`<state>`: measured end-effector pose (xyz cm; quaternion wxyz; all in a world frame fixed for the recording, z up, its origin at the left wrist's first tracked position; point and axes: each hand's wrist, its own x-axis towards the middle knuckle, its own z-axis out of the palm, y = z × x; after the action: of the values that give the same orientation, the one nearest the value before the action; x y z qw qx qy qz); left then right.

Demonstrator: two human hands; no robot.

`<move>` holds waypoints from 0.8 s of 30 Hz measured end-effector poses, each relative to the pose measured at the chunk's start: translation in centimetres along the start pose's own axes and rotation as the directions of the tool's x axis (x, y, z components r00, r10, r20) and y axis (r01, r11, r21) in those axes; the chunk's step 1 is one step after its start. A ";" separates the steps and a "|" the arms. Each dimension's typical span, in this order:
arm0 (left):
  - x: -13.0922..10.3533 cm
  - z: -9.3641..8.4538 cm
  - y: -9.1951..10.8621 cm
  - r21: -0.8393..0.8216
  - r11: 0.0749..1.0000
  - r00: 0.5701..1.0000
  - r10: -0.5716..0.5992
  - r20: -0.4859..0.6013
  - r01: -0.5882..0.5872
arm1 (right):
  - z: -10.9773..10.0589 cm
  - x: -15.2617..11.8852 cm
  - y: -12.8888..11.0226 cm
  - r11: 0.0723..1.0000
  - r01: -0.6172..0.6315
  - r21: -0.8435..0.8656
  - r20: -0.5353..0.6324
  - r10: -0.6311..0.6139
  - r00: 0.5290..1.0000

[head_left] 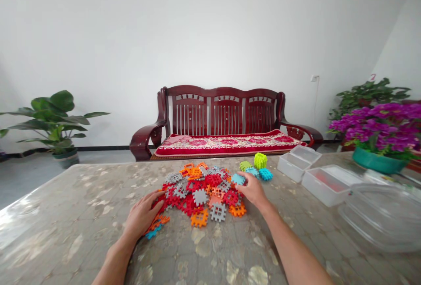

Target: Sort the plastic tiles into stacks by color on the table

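Note:
A heap of flat interlocking plastic tiles (200,197) in red, orange and grey lies on the table in front of me. My right hand (251,187) is at the heap's right edge, pinching a light blue interlocking tile (238,179) between thumb and fingers. On the left side, my left hand (144,209) rests against the heap, fingers stretched over red tiles and thumb apart. Beneath that hand an orange tile (160,221) and a blue tile (153,231) stick out. Beyond my right hand sit a yellow-green knobbly ball (260,160), a green tile (245,165) and blue tiles (265,174).
Clear plastic boxes (324,186) with lids stand at the right, one with something red inside. Nearer is a large transparent container (384,219). Purple flowers (381,122) fill a green pot behind them. A wooden bench (226,109) stands beyond the patterned table (92,215).

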<state>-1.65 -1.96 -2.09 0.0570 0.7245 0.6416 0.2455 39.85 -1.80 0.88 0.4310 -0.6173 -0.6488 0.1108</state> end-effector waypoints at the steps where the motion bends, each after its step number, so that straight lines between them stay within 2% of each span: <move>1: 0.0 0.0 0.0 -0.003 1.000 1.000 0.001 0.000 -0.001 | -0.3 0.2 0.4 1.000 -0.013 -0.021 -0.089 0.012 0.996; 4: 0.0 0.0 -0.1 -0.014 1.000 1.000 0.010 -0.002 -0.010 | -1.3 0.9 1.8 0.988 -0.081 -0.128 -0.287 0.041 0.957; 8: 0.0 0.0 -0.1 -0.025 1.000 1.000 0.016 -0.017 -0.016 | -1.9 1.8 3.1 0.935 -0.215 -0.283 -0.370 0.101 0.924; 14: 0.0 0.1 -0.4 -0.023 1.000 1.000 0.015 -0.012 -0.015 | -1.3 2.8 3.5 0.881 -0.289 -0.375 -0.332 0.163 0.929; 20: 0.0 0.2 -0.5 -0.032 0.999 1.000 0.011 -0.021 -0.011 | -1.1 2.7 4.5 0.866 -0.290 -0.407 -0.286 0.181 0.941; 24: 0.0 0.2 -0.5 -0.071 0.997 0.999 -0.005 -0.033 0.002 | -1.2 2.3 4.6 0.865 -0.262 -0.427 -0.288 0.145 0.947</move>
<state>-2.00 -1.80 -2.41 0.0724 0.7168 0.6346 0.2799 44.25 0.75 -0.53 0.3354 -0.7759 -0.5286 -0.0780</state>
